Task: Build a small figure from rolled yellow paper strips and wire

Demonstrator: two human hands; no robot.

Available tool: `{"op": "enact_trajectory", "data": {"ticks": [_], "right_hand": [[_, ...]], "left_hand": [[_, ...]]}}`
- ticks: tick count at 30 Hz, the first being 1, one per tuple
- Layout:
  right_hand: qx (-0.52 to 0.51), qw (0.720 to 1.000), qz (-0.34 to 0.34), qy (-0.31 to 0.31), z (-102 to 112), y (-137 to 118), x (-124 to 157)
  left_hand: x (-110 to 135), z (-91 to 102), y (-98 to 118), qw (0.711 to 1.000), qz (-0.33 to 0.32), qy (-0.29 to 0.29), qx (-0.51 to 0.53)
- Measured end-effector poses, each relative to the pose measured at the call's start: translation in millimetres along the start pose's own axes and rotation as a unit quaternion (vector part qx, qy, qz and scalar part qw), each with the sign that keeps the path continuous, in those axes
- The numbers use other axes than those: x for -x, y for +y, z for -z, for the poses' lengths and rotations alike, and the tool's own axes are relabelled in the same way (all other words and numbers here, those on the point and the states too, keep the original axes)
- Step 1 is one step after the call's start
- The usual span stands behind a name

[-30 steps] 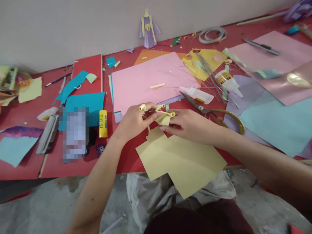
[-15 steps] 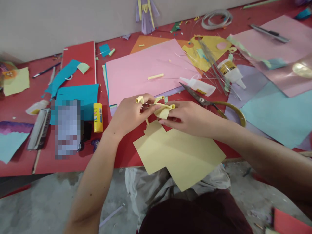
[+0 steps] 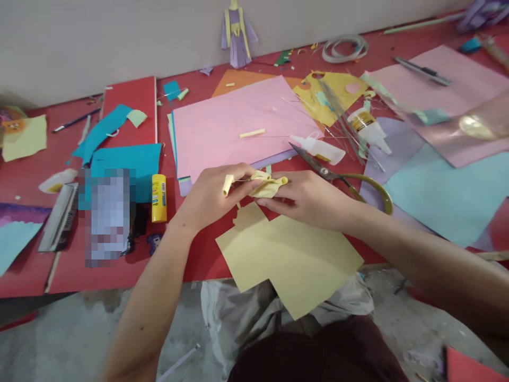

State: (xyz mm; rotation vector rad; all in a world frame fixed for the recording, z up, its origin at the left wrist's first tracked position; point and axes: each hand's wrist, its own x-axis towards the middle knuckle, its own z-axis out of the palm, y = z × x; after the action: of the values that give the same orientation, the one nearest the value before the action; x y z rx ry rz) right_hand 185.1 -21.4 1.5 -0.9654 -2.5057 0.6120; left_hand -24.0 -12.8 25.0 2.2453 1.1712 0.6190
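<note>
Both hands meet over the front of the red table, closed on a small folded and rolled piece of pale yellow paper (image 3: 269, 187). My left hand (image 3: 217, 191) pinches its left side between thumb and fingers. A short yellow paper tube (image 3: 228, 185) sticks out over that hand, apparently on a thin wire. From the other side, my right hand (image 3: 302, 196) grips the rolled paper, its fingers partly hidden beneath it. Just below lies a larger cut sheet of pale yellow paper (image 3: 294, 260), overhanging the table edge. Scissors (image 3: 326, 174) with yellow handles rest close to my right hand.
A pink sheet (image 3: 222, 122) bearing a thin yellow paper roll (image 3: 252, 133) lies beyond the hands. Glue bottles (image 3: 324, 149) and thin wires are at right. At left stands a yellow glue stick (image 3: 159, 198). A purple paper figure (image 3: 239, 45) leans on the wall.
The yellow paper between my hands has turned slightly, and the small tube at left now tips downward. Both hands keep their hold. The whole view has shifted a little.
</note>
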Motion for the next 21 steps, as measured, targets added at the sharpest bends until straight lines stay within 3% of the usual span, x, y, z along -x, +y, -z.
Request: {"op": "enact_trajectory", "data": {"ticks": [4,11,18,21], "right_hand": [[-0.037,0.998,0.026,0.05,2,-3,0],[-0.115,0.987,0.015,0.112,9,-12,1],[-0.132,0.974,-0.096,0.156,10,-14,0],[-0.156,0.97,-0.113,0.146,11,-18,1]], "left_hand": [[2,1.8,2,0.999,0.003,0.011,0.044],[4,0.4,0,0.989,0.015,0.103,0.107],[4,-0.2,2,0.986,0.045,0.108,0.119],[4,1.7,1,0.987,0.042,0.1,0.114]]}}
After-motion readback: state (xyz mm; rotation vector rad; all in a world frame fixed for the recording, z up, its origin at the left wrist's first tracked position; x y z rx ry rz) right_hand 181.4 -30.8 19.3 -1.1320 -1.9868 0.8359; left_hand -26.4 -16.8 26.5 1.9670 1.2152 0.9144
